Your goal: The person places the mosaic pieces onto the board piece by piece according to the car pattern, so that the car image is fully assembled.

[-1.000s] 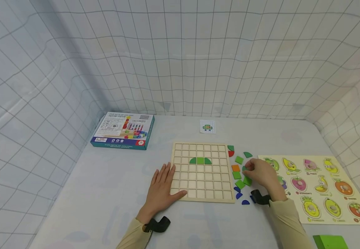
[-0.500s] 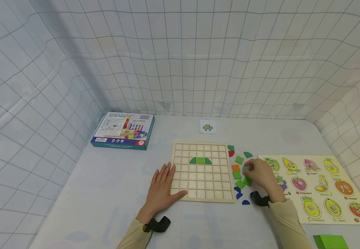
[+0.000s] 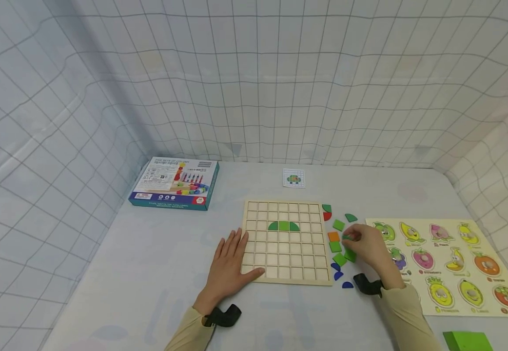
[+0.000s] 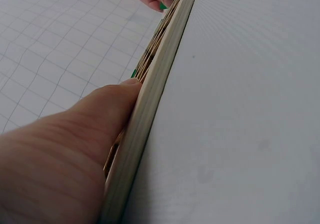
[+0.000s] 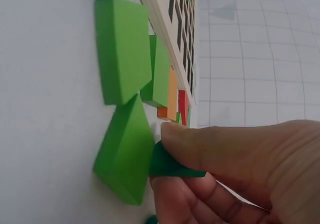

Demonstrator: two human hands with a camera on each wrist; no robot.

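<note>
A wooden grid board [image 3: 282, 281] lies on the table, bearing a green square tile [image 3: 283, 225] between two dark green quarter-circle tiles. My left hand [image 3: 226, 273] rests with spread fingers at the board's left side, its thumb [image 4: 112, 104] across the front rim. Beyond the board's right edge, my right hand [image 3: 370, 246] pinches a dark green tile [image 5: 172, 163] between thumb and fingers; its outline is partly covered, with a straight edge showing. Close beside it lie green square tiles [image 5: 125, 151] and an orange square tile [image 3: 333, 236].
Blue half-round tiles [image 3: 347, 285] and a red tile [image 3: 327, 216] lie along the board's right side. A picture card [image 3: 294, 178] is behind the board. A fruit puzzle board [image 3: 449, 307] lies right, a green block [image 3: 466, 341] front right, a game box [image 3: 175, 184] back left.
The dark green tile has turned slightly in my right fingers. Both hands stay at nearly the same spots, and the tiles on the board have not moved.
</note>
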